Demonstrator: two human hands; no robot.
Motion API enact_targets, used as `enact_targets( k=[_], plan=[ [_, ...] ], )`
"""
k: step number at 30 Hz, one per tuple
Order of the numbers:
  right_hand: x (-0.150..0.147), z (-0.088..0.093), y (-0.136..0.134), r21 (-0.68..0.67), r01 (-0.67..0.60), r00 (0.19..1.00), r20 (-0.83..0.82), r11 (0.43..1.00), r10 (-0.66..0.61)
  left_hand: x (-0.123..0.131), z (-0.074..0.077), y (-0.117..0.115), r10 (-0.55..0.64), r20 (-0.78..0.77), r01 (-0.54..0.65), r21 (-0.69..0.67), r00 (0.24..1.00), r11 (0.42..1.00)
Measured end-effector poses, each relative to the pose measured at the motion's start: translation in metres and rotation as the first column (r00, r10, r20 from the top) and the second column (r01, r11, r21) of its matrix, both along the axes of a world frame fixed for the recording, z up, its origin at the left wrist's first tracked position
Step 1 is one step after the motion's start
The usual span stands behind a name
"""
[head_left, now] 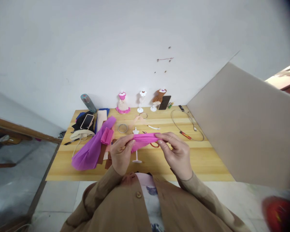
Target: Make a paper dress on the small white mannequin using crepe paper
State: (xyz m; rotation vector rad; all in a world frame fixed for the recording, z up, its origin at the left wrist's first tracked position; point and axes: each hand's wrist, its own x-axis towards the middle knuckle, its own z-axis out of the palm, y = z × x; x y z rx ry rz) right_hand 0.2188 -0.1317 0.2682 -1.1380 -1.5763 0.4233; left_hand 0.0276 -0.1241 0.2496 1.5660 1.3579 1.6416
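Stretched between both hands is a strip of gathered pink crepe paper [145, 138], its upper edge folded and a loose part hanging below. My left hand [122, 151] pinches its left end between thumb and fingers. At the other end, my right hand [176, 149] has a similar pinch on it. Behind the paper stands a small white mannequin stand [136, 158], mostly covered by it. An orange-red scissor handle [155, 145] shows partly under the paper near my right hand. Left of my left hand lie a pink folded roll [107, 136] and a large purple sheet [93, 151].
Along the wall stand a pink-and-cream dressed mannequin [122, 103], a white mannequin [142, 100], a brown-dressed one [159, 98], a dark phone [164, 102] and a bottle [88, 102]. A cable [174, 120] and a red-yellow cutter [185, 135] lie right. A pale panel [251, 129] borders the table [207, 167].
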Motion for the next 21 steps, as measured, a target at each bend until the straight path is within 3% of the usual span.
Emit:
enact_targets(
  k=[6,13,21],
  plan=[
    [0.0,-0.0003,-0.001,0.016,0.018,0.999,0.04,1.0,-0.018,-0.0007,-0.0007,-0.0001,0.05,-0.112,-0.035,0.133,0.992,0.99],
    [-0.0015,-0.0023,0.0014,-0.041,-0.01,1.0,-0.026,0.999,0.009,-0.0041,-0.001,0.0026,0.008,-0.183,0.004,0.067,0.983,0.998],
    [-0.0005,-0.0052,0.002,-0.034,-0.016,0.998,-0.061,0.999,0.014,-0.0049,0.0006,0.0028,0.004,-0.206,0.029,0.155,0.978,0.987]
  ],
)
